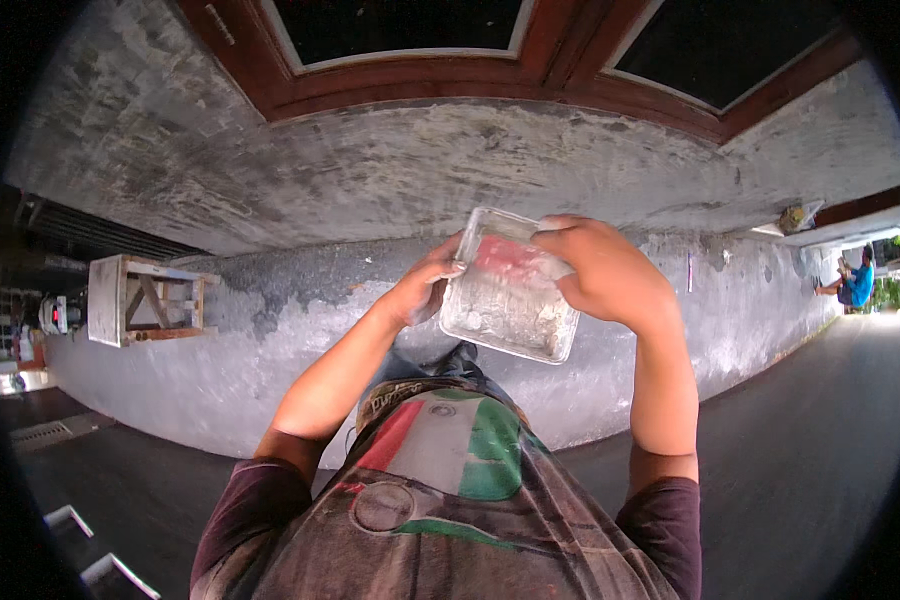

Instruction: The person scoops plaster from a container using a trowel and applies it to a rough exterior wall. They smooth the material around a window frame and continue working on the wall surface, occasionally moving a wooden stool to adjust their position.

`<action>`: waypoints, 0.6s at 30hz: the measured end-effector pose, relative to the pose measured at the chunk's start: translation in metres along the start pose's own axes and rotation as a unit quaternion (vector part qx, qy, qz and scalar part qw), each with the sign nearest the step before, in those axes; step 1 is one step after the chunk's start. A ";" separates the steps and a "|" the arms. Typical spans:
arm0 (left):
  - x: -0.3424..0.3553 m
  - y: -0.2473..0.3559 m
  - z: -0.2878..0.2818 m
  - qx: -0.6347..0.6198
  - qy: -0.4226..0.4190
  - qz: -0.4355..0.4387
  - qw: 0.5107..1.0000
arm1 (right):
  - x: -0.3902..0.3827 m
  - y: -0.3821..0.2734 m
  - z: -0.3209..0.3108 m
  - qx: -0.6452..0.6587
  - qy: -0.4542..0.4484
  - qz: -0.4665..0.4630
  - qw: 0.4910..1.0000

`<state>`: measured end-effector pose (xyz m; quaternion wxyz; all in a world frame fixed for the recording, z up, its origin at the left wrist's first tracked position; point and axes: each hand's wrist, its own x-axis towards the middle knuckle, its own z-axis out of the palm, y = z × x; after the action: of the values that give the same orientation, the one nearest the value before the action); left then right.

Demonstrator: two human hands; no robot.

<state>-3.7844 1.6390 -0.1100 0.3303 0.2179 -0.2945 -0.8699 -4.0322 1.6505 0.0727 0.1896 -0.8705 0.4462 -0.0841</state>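
Observation:
A shallow rectangular tray (515, 315), clear or silvery and smeared with whitish residue, is held up in front of my torso, tilted. A pinkish-red patch shows in its upper half; whether it lies inside or shows through the bottom, I cannot tell. My left hand (428, 287) grips the tray's left edge, with the thumb over the rim. On the opposite side my right hand (610, 275) is closed around the upper right edge, its fingers curling over the rim. Pale dust coats the fingers of both hands.
Ahead stands a rough grey plastered wall (370, 160) beneath red-brown window frames (420, 80). To the left is a pale wooden stool-like frame (155, 300). Far right, a person in blue (858, 280) sits low by the wall. A small yellowish object (795, 218) rests nearer on that side.

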 end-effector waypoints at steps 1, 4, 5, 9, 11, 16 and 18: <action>-0.004 -0.003 0.001 -0.034 0.023 -0.001 0.999 | -0.005 0.001 -0.002 -0.015 0.029 0.003 0.999; -0.012 -0.008 0.013 -0.023 0.040 0.043 0.998 | -0.002 -0.005 0.012 -0.077 0.129 -0.006 0.989; -0.015 -0.009 0.023 0.021 0.054 0.068 0.996 | 0.003 -0.010 0.025 -0.102 0.164 -0.011 0.981; -0.008 -0.025 0.003 0.035 0.084 0.125 0.988 | 0.009 -0.027 0.052 -0.062 0.036 -0.013 0.997; -0.017 -0.027 -0.005 0.042 0.111 0.125 0.985 | 0.006 -0.025 0.033 -0.031 0.010 0.020 0.999; -0.037 -0.018 0.002 0.057 0.176 0.171 0.968 | 0.012 -0.025 0.026 -0.069 0.163 0.048 0.983; -0.039 -0.019 0.013 0.049 0.193 0.193 0.961 | 0.024 -0.035 0.044 -0.112 0.179 0.062 0.975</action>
<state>-3.7731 1.6828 -0.1055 0.5314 0.3368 -0.3036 -0.7156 -3.9778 1.6607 0.0459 0.0127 -0.8278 0.5324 -0.1765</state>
